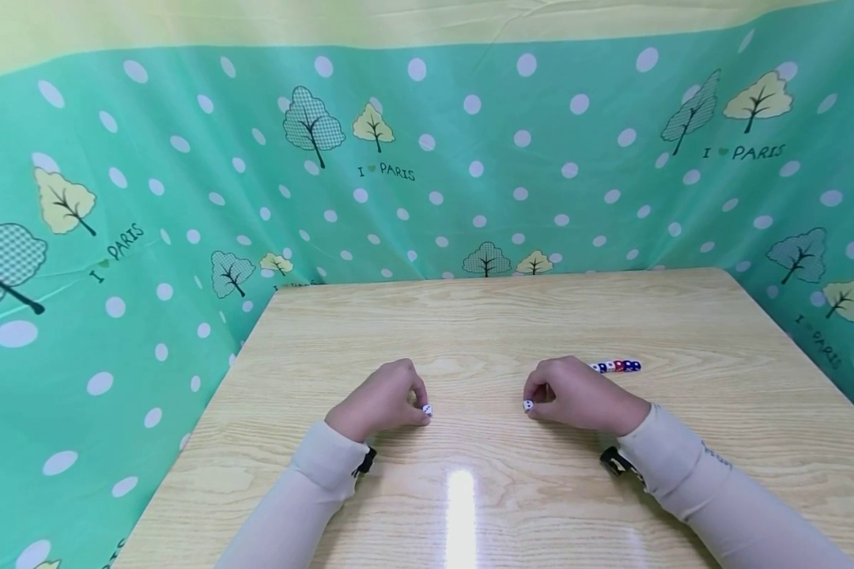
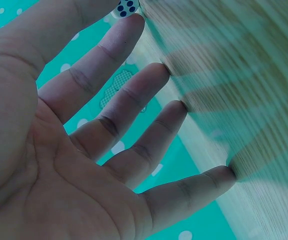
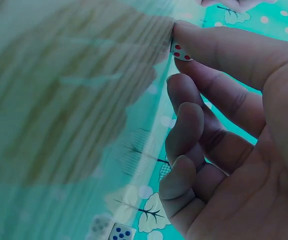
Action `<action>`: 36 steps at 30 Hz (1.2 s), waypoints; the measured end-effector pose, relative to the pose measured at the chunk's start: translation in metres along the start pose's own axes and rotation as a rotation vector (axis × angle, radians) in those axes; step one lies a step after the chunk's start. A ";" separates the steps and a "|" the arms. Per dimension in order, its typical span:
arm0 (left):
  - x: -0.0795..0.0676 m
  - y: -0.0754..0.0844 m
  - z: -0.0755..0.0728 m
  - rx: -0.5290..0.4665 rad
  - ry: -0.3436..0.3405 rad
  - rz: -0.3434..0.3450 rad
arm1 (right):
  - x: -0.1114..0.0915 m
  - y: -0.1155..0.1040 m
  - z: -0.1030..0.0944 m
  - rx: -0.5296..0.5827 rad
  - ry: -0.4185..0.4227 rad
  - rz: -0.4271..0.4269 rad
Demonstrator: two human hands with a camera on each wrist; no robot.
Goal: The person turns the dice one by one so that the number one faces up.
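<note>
Between the thumb and index finger of my left hand (image 1: 390, 397) a white die (image 1: 428, 410) is pinched at the tabletop. In the left wrist view that die (image 2: 126, 8) shows dark pips, and the other fingertips touch the wood. My right hand (image 1: 575, 395) pinches a second white die (image 1: 528, 405) by thumb and index finger. The right wrist view shows red pips on this die (image 3: 180, 51), with the remaining fingers curled loosely below. A short row of dice (image 1: 617, 367), white, blue and red, lies just beyond the right hand, its left end partly hidden by that hand.
The light wooden table (image 1: 498, 332) reflects a bright strip of light near its front. A green dotted curtain (image 1: 455, 197) printed with trees hangs behind the table and along both sides. At the bottom of the right wrist view stands another die (image 3: 121, 232) with dark pips.
</note>
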State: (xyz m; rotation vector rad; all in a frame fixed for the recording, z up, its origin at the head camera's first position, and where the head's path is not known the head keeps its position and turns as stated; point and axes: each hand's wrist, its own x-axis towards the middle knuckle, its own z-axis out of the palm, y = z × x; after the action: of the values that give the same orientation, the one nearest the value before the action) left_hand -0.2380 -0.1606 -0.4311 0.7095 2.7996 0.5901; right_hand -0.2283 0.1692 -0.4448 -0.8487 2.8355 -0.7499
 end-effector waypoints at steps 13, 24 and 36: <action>0.000 0.000 -0.001 -0.003 -0.002 -0.003 | -0.004 -0.014 -0.001 -0.249 0.039 -0.184; 0.000 -0.001 -0.001 0.003 0.005 0.020 | -0.002 -0.015 0.000 -0.404 0.129 -0.335; 0.003 -0.003 0.000 0.000 0.005 0.015 | -0.002 -0.016 -0.003 -0.299 0.106 -0.292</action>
State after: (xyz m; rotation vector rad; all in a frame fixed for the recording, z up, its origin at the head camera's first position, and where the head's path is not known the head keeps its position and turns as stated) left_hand -0.2416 -0.1613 -0.4325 0.7303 2.8016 0.5957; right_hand -0.2194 0.1604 -0.4343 -1.3256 3.0021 -0.4076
